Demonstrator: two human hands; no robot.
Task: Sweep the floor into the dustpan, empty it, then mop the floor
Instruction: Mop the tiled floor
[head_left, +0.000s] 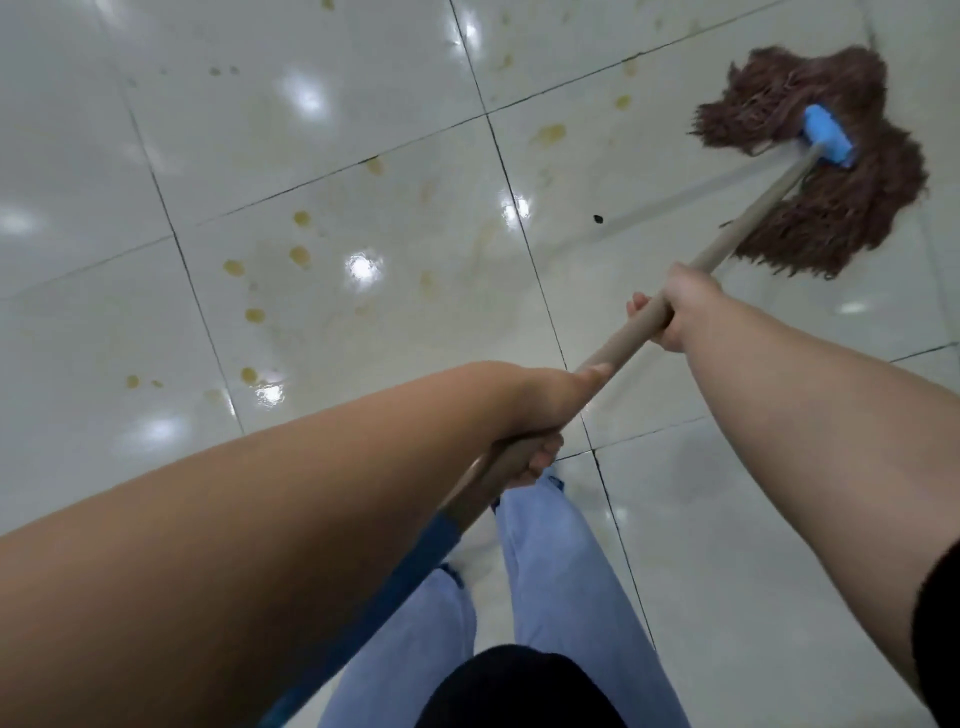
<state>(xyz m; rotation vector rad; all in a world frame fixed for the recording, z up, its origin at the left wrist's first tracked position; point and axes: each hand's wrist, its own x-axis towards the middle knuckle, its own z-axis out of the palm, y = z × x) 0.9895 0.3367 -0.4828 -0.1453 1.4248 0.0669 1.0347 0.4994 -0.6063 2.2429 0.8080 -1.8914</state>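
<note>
Glossy white tiles (311, 156) carry yellowish stains (300, 254) (untouched); both hands, left hand (540, 415) and right hand (675, 306), wrap the mop handle (613, 348), so the mop head (831, 171) may smear them, and wet tiles risk slipping.

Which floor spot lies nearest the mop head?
The small black speck, left of the mop head; the other spots are yellowish-brown and lie farther off.
</note>
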